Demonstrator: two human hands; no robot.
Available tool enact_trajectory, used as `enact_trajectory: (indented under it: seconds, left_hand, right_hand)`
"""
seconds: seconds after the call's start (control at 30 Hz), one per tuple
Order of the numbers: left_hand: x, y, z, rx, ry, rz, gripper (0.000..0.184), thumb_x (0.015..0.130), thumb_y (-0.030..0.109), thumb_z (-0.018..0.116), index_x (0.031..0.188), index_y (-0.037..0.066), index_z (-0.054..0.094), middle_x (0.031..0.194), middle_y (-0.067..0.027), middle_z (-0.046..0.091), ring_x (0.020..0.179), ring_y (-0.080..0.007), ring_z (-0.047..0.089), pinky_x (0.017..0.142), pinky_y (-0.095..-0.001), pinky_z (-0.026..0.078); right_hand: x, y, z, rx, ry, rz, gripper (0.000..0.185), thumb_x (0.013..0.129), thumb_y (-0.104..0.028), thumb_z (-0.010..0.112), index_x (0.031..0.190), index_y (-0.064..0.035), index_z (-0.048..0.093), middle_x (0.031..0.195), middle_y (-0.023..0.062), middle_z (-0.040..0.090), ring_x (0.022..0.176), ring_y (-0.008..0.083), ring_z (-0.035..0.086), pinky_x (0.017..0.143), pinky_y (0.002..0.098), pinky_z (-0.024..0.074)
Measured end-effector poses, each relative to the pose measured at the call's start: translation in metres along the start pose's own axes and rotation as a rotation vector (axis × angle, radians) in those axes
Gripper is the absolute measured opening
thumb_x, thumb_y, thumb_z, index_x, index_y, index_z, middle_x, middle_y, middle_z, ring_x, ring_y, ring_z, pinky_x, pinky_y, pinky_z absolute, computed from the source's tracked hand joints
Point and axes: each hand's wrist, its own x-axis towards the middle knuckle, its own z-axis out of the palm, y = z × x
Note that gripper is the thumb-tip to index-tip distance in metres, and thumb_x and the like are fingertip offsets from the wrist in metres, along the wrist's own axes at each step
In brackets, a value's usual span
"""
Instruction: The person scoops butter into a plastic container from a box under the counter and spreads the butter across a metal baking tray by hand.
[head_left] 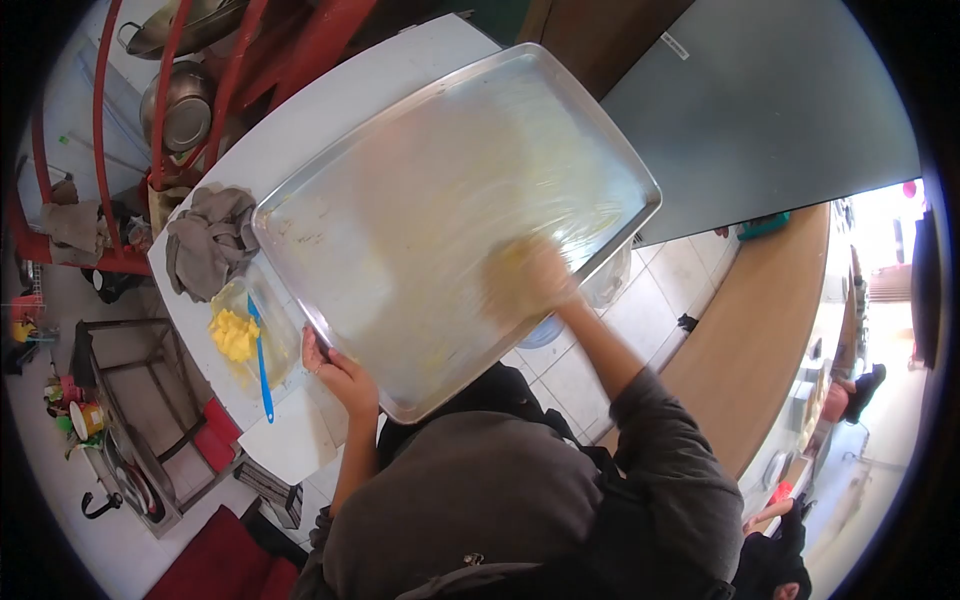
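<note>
A large metal baking tray (430, 230) lies tilted across the table, its surface shiny with greasy streaks. My left hand (340, 378) grips the tray's near left rim, fingers curled at the edge. Over the tray's lower right part, my right hand (545, 278) is smeared by motion. Under its fingers is a blurred yellowish-brown wad (508, 275), pressed to the greased surface; its kind cannot be made out. Left of the tray, a clear plastic container (283, 325) holds soft yellow butter (234, 335). A blue-handled utensil (264, 365) leans in it, its head partly hidden.
A crumpled grey-brown cloth (210, 240) lies on the white table (370, 75) beside the container. Metal bowls (185, 110) sit on a red rack at upper left. A grey panel (760, 110) stands beyond the tray. At lower right, another person (775, 550) is near a long wooden counter (745, 350).
</note>
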Motion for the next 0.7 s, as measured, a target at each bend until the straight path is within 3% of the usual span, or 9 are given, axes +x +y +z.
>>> enact_trajectory:
  seconds: [0.1, 0.17, 0.23, 0.3, 0.37, 0.4, 0.5, 0.63, 0.7]
  left_hand:
    - [0.000, -0.001, 0.000, -0.018, -0.009, -0.021, 0.039, 0.085, -0.005, 0.027, 0.124, -0.006, 0.020, 0.130, -0.0239, 0.029, 0.123, -0.0325, 0.030, 0.104, -0.0397, 0.020]
    - [-0.001, 0.000, 0.000, -0.014, -0.010, -0.014, 0.040, 0.086, -0.005, 0.027, 0.124, -0.006, 0.020, 0.130, -0.0238, 0.028, 0.123, -0.0325, 0.030, 0.104, -0.0399, 0.020]
    - [0.002, 0.002, 0.002, -0.005, -0.009, -0.005, 0.039, 0.086, -0.004, 0.027, 0.125, -0.006, 0.020, 0.130, -0.0238, 0.028, 0.123, -0.0325, 0.030, 0.104, -0.0400, 0.021]
    - [0.001, 0.001, 0.002, 0.011, -0.016, -0.006, 0.039, 0.086, -0.004, 0.027, 0.125, -0.006, 0.020, 0.130, -0.0238, 0.028, 0.123, -0.0326, 0.030, 0.104, -0.0401, 0.021]
    - [0.000, 0.001, 0.001, 0.033, -0.030, 0.003, 0.039, 0.086, -0.003, 0.027, 0.125, -0.006, 0.020, 0.130, -0.0239, 0.028, 0.123, -0.0327, 0.030, 0.104, -0.0401, 0.021]
    - [0.001, 0.001, 0.001, 0.044, -0.039, 0.009, 0.040, 0.087, -0.003, 0.027, 0.125, -0.006, 0.020, 0.130, -0.0240, 0.028, 0.123, -0.0328, 0.030, 0.104, -0.0401, 0.021]
    - [0.000, 0.004, 0.001, 0.116, -0.044, 0.017, 0.040, 0.087, -0.003, 0.027, 0.126, -0.006, 0.019, 0.130, -0.0243, 0.028, 0.123, -0.0326, 0.030, 0.103, -0.0397, 0.022]
    - [-0.002, -0.001, 0.001, 0.110, -0.055, 0.023, 0.039, 0.087, -0.002, 0.027, 0.126, -0.007, 0.020, 0.129, -0.0229, 0.029, 0.122, -0.0311, 0.031, 0.103, -0.0384, 0.022]
    - [0.000, 0.003, 0.002, 0.090, -0.032, 0.028, 0.038, 0.088, -0.002, 0.028, 0.125, -0.007, 0.024, 0.128, -0.0203, 0.032, 0.121, -0.0290, 0.033, 0.103, -0.0368, 0.023]
  right_hand:
    - [0.022, 0.051, -0.150, -0.353, 0.078, 0.312, 0.028, 0.079, -0.022, 0.051, 0.096, -0.0004, 0.057, 0.080, 0.0148, 0.057, 0.071, 0.0275, 0.057, 0.067, 0.0346, 0.0475]
    - [0.032, 0.087, -0.164, -0.406, 0.115, 0.427, 0.018, 0.070, -0.018, 0.055, 0.075, -0.0018, 0.062, 0.073, 0.0134, 0.060, 0.070, 0.0261, 0.059, 0.062, 0.0372, 0.0478]
    - [0.032, 0.104, -0.108, -0.646, 0.104, 0.222, 0.021, 0.073, -0.014, 0.051, 0.083, 0.0023, 0.062, 0.080, 0.0165, 0.061, 0.075, 0.0302, 0.060, 0.065, 0.0386, 0.0487]
    - [0.006, 0.065, -0.058, -1.226, 0.940, -0.228, 0.032, 0.076, -0.008, 0.046, 0.100, 0.0111, 0.055, 0.095, 0.0236, 0.058, 0.086, 0.0374, 0.058, 0.076, 0.0427, 0.0485]
    - [-0.041, -0.027, -0.071, -1.013, 0.538, -0.292, 0.038, 0.076, -0.006, 0.046, 0.109, 0.0146, 0.047, 0.108, 0.0277, 0.052, 0.101, 0.0385, 0.051, 0.091, 0.0461, 0.0403]
    - [-0.044, -0.034, -0.037, -0.353, 0.266, -0.145, 0.040, 0.078, -0.008, 0.044, 0.111, 0.0149, 0.046, 0.112, 0.0296, 0.049, 0.111, 0.0397, 0.044, 0.098, 0.0478, 0.0319]
    - [-0.024, 0.034, -0.044, -1.334, 0.932, -0.120, 0.038, 0.078, -0.014, 0.046, 0.104, 0.0123, 0.052, 0.106, 0.0273, 0.053, 0.107, 0.0368, 0.048, 0.097, 0.0462, 0.0318]
    - [0.037, 0.092, -0.143, -0.589, -0.012, 0.282, 0.028, 0.078, -0.022, 0.048, 0.083, 0.0024, 0.062, 0.082, 0.0176, 0.061, 0.079, 0.0253, 0.059, 0.078, 0.0392, 0.0437]
    - [0.033, 0.106, -0.122, -0.542, 0.104, 0.275, 0.028, 0.079, -0.023, 0.048, 0.082, 0.0013, 0.062, 0.080, 0.0161, 0.061, 0.078, 0.0256, 0.059, 0.074, 0.0391, 0.0442]
